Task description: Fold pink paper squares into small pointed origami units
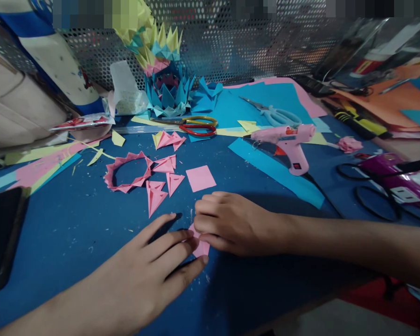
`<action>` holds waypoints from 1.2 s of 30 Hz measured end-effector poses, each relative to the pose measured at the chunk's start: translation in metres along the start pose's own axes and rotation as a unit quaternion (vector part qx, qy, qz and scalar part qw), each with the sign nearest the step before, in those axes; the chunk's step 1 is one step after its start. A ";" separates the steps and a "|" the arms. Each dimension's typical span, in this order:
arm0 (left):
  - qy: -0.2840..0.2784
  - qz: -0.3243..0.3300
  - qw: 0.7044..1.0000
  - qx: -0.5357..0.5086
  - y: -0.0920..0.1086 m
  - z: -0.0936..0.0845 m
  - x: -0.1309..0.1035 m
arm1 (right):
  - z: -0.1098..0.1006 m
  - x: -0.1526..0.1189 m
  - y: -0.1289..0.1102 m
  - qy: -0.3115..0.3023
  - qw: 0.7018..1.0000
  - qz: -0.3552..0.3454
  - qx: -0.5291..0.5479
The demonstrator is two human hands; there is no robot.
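Tabletop point(73, 233): blue. Paper piece point(200, 246), paper square point(200, 178) behind it, and glue gun point(287, 140): pink. Scissors point(196, 125) behind the square: red and yellow handles.

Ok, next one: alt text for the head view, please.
Two bare hands, left hand and right hand, press a small pink paper piece flat on a blue table. Behind lie folded pink triangles, a pink paper ring, a pink square, a pink glue gun and scissors.

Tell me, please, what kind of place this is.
Probably a paper-craft worktable: folded pink triangles lie beside a pink glue gun and scissors, while both hands press a pink paper piece.
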State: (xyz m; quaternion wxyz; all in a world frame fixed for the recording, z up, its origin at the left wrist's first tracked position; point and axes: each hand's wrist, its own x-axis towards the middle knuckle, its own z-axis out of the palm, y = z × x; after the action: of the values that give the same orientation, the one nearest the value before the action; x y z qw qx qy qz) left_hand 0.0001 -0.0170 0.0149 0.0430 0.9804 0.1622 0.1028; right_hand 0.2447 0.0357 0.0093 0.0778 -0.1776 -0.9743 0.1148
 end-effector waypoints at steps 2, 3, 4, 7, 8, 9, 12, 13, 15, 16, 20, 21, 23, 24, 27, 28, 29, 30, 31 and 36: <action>0.003 0.003 1.000 0.003 0.000 0.000 0.001 | 0.003 -0.001 0.001 0.017 1.000 -0.004 0.009; 0.007 0.003 1.000 0.003 -0.001 -0.001 0.001 | 0.003 -0.002 0.002 0.029 0.999 -0.006 0.014; 0.008 0.002 1.000 0.003 -0.001 -0.001 0.001 | 0.004 -0.003 0.003 0.047 0.999 -0.010 0.019; 0.000 -0.001 1.000 0.003 0.000 -0.003 0.002 | -0.001 -0.008 0.007 0.125 0.991 -0.042 0.000; -0.003 -0.001 1.000 0.003 0.000 -0.004 0.002 | -0.005 -0.009 0.007 0.151 0.986 -0.069 -0.020; -0.005 -0.001 1.000 0.005 0.000 -0.005 0.002 | -0.008 -0.011 0.008 0.170 0.979 -0.103 -0.044; 0.006 0.002 1.000 0.009 0.001 -0.005 0.002 | -0.017 -0.015 0.010 0.164 0.962 -0.208 -0.068; 0.009 0.002 1.000 0.009 0.001 -0.005 0.002 | -0.018 -0.016 0.010 0.151 0.961 -0.225 -0.058; 0.008 0.002 1.000 0.008 0.001 -0.005 0.002 | -0.017 -0.017 0.013 0.123 0.965 -0.230 -0.025; 0.002 0.001 1.000 0.007 0.001 -0.004 0.002 | -0.015 -0.017 0.015 0.113 0.968 -0.225 -0.006; -0.021 -0.006 1.000 0.003 0.001 -0.004 0.000 | -0.008 -0.017 0.023 0.083 0.976 -0.192 0.063; -0.024 -0.007 1.000 0.001 0.000 -0.004 0.000 | -0.007 -0.017 0.024 0.078 0.976 -0.188 0.075; -0.022 -0.009 1.000 -0.003 0.000 -0.003 0.000 | -0.007 -0.017 0.027 0.070 0.976 -0.188 0.089; -0.023 -0.010 1.000 -0.004 -0.001 -0.003 0.001 | -0.008 -0.017 0.027 0.065 0.976 -0.188 0.091; -0.022 -0.008 1.000 -0.008 -0.001 -0.002 0.001 | -0.013 -0.018 0.032 0.048 0.979 -0.185 0.076; -0.021 -0.008 1.000 -0.010 -0.001 -0.002 0.000 | -0.015 -0.018 0.034 0.042 0.980 -0.181 0.067; -0.023 -0.008 1.000 -0.012 -0.001 -0.002 0.000 | -0.016 -0.018 0.036 0.036 0.982 -0.176 0.059; -0.025 -0.008 1.000 -0.014 -0.001 -0.002 -0.001 | -0.018 -0.019 0.039 0.032 0.984 -0.169 0.051; -0.028 -0.008 0.999 -0.016 -0.001 -0.002 -0.001 | -0.019 -0.019 0.041 0.029 0.985 -0.162 0.045; -0.029 -0.001 0.999 -0.017 -0.001 -0.001 -0.003 | -0.022 -0.020 0.045 0.051 0.986 -0.159 0.022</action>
State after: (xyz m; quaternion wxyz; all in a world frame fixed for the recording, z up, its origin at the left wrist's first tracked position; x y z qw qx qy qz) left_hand -0.0028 -0.0165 0.0151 0.0640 0.9819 0.1605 0.0773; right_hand 0.2817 0.0738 0.0166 0.1481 -0.0247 -0.9822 0.1131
